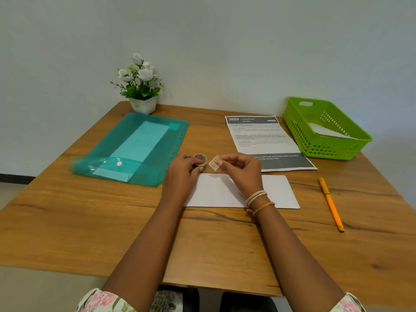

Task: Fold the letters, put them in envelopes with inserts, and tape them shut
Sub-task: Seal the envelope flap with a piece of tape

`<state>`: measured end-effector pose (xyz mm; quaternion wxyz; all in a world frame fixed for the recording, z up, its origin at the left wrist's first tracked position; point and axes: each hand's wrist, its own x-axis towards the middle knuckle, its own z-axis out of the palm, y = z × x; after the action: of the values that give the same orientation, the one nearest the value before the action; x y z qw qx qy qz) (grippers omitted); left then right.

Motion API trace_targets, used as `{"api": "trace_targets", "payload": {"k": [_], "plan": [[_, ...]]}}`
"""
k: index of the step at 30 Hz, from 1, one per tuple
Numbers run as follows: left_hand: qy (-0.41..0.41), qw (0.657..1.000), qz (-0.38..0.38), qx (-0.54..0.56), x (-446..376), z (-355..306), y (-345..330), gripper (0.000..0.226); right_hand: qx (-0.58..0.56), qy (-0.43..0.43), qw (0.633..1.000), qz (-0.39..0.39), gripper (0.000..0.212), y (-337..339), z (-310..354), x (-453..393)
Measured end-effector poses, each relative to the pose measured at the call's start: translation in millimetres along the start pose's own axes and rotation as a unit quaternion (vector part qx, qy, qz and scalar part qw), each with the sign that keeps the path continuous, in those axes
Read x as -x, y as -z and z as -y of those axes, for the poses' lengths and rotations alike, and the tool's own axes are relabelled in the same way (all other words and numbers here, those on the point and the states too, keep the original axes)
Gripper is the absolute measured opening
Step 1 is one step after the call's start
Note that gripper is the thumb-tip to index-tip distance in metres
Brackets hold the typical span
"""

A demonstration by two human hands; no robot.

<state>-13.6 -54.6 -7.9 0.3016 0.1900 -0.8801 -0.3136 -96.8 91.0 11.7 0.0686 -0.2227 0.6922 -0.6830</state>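
Your left hand (185,168) grips the small roll of patterned tape (200,160), fingers curled round its near side so the roll's open core faces up at about twelve o'clock from your knuckles. Your right hand (240,170) pinches the torn-off strip of tape (215,163) between thumb and forefinger; the strip sticks out at nine o'clock from those fingertips and hangs just beside the roll, though whether it is joined to the roll is hard to tell. Both hands hover over the far edge of the white envelope (279,192), which lies flat on the wooden table (90,221) with its long side toward you and your right wrist, with its bangles, crossing it. At one o'clock from the envelope lies a printed sheet (258,136), touching or nearly touching the envelope's far edge. At two o'clock sits the green basket (337,149) with white paper (324,131) inside it. An orange pen (331,203) lies at three o'clock, near the envelope's right end. At ten o'clock lies a teal plastic folder (157,136) with a pale sheet showing through, and beyond it a potted white flower (140,86) stands against the wall.
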Motion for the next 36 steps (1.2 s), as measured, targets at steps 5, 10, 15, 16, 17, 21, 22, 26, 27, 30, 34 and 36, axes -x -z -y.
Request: {"api": "trace_targets", "payload": {"k": [5, 10, 15, 16, 17, 21, 22, 26, 27, 30, 34, 36], "plan": [[-0.019, 0.999, -0.009, -0.024, 4, -4, 3, 0.033, -0.047, -0.043, 0.998, 0.009, 0.011, 16, 13, 0], [-0.093, 0.991, -0.07, -0.06, 10, -13, 5, 0.016, -0.028, -0.089, 0.996, 0.002, 0.007, 63, 27, -1], [-0.167, 0.985, -0.019, -0.026, 15, -59, -12, 0.007, 0.048, -0.151, 0.987, 0.012, 0.01, 116, 27, -4], [-0.158, 0.987, 0.015, 0.005, 16, -70, -19, 0.008, 0.066, -0.162, 0.984, 0.02, 0.01, 124, 28, -5], [-0.149, 0.987, 0.047, 0.033, 17, -79, -28, 0.009, 0.088, -0.172, 0.981, 0.025, 0.009, 131, 28, -7], [-0.137, 0.98, 0.125, 0.067, 22, -100, -67, 0.015, 0.164, -0.223, 0.96, 0.035, 0.006, 146, 27, -12], [-0.132, 0.98, 0.135, 0.065, 23, -102, -73, 0.017, 0.173, -0.237, 0.955, 0.038, 0.005, 147, 26, -14], [-0.175, 0.97, 0.17, 0.009, 28, -97, -86, 0.03, 0.191, -0.254, 0.948, 0.032, 0.01, 151, 19, -17], [-0.198, 0.965, 0.173, -0.008, 27, -96, -88, 0.031, 0.195, -0.253, 0.947, 0.029, 0.01, 151, 18, -18], [-0.234, 0.953, 0.183, -0.051, 26, -93, -91, 0.031, 0.213, -0.252, 0.943, 0.03, 0.013, 151, 15, -23], [-0.247, 0.943, 0.206, -0.091, 26, -94, -92, 0.033, 0.246, -0.252, 0.935, 0.029, 0.016, 151, 13, -29], [-0.245, 0.938, 0.22, -0.106, 27, -96, -92, 0.036, 0.252, -0.254, 0.933, 0.032, 0.017, 150, 13, -30]]}}
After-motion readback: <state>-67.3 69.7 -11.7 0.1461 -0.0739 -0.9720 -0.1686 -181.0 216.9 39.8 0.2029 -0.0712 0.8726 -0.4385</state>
